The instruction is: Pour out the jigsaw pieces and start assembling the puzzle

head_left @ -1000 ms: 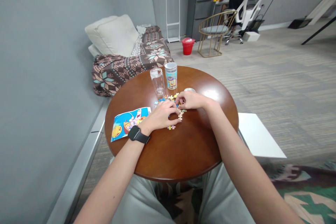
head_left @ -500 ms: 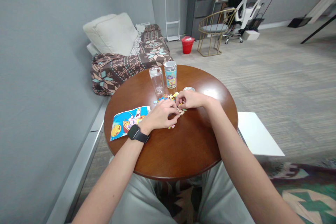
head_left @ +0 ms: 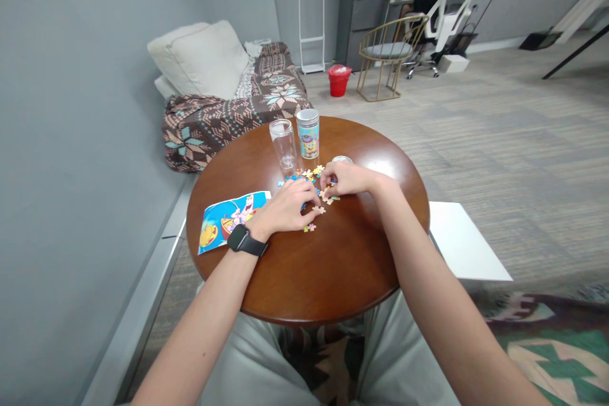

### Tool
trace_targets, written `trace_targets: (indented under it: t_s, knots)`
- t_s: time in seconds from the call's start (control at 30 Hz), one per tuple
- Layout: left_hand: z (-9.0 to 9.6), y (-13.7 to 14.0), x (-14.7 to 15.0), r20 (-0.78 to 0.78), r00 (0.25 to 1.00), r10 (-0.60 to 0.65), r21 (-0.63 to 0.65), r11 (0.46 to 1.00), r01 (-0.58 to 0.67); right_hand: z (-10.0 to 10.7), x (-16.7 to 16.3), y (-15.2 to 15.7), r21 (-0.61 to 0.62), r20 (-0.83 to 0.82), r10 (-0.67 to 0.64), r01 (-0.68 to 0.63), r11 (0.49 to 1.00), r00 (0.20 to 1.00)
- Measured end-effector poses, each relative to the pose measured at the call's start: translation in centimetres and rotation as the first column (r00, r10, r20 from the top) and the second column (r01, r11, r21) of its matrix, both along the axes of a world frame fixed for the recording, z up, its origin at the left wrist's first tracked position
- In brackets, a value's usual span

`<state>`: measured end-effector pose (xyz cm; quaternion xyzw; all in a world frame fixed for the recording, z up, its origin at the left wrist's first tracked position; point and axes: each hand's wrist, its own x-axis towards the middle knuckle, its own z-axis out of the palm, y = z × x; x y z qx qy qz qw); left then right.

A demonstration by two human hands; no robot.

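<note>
Hand, left (head_left: 292,205): over the near-left side of the puzzle pieces (head_left: 308,173); thumb and forefinger curved and parted, a pale piece (head_left: 318,210) at their tips; whether it is grasped cannot be told. Black watch (head_left: 239,238) at the wrist.

Hand, right (head_left: 345,178): at the right side of the same pieces, fingers bent downward towards pale pieces beneath; grip cannot be told.

Puzzle pieces: multicoloured, loose, in a scatter about the middle of the round brown worktop (head_left: 323,285), partly hidden by both hands; a small pink-and-green group (head_left: 309,228) lies apart, nearer the person.

Picture sheet (head_left: 228,219): blue ground, cartoon figures, flat, left of the pieces, partly under the left forearm.

Jar, clear (head_left: 284,147): upright, beyond the pieces.

Jar, printed (head_left: 309,139): upright, silvery top, just right of the clear one.

Round lid-like item (head_left: 342,159): just beyond the right hand, partly covered.
</note>
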<state>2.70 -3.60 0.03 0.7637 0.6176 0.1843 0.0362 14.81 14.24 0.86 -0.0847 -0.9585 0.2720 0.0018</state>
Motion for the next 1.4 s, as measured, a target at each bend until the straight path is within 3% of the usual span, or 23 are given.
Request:
trace_targets:
  t_s: [0.43, 0.63, 1.0, 1.2, 1.4]
  knots:
    - [-0.2, 0.3, -0.3, -0.043, 0.999, 0.018, -0.006, 1.0, -0.019, -0.3, -0.3, -0.2, -0.055, -0.063, 0.013, -0.017, 0.998, 0.998]
    - [-0.4, 0.4, -0.3, -0.03, 0.998, 0.052, 0.002, 0.999, -0.052, -0.4, -0.7, -0.5, 0.031, -0.159, -0.068, 0.074, 0.997, 0.985]
    - [-1.1, 0.8, -0.1, -0.094, 0.995, 0.008, 0.083, 0.997, 0.0, 0.4, -0.4, -1.0, -0.02, -0.072, 0.003, -0.005, 1.0, 0.997]
    - [-1.0, 0.7, 0.1, -0.123, 0.992, 0.002, 0.074, 0.997, 0.007, 0.2, -0.7, -1.1, 0.045, -0.155, -0.047, 0.055, 0.997, 0.987]
    - [-1.0, 0.7, 0.3, -0.136, 0.991, 0.0, 0.065, 0.998, 0.009, 0.2, -0.6, -1.1, 0.047, -0.081, 0.027, -0.023, 0.999, 0.996]
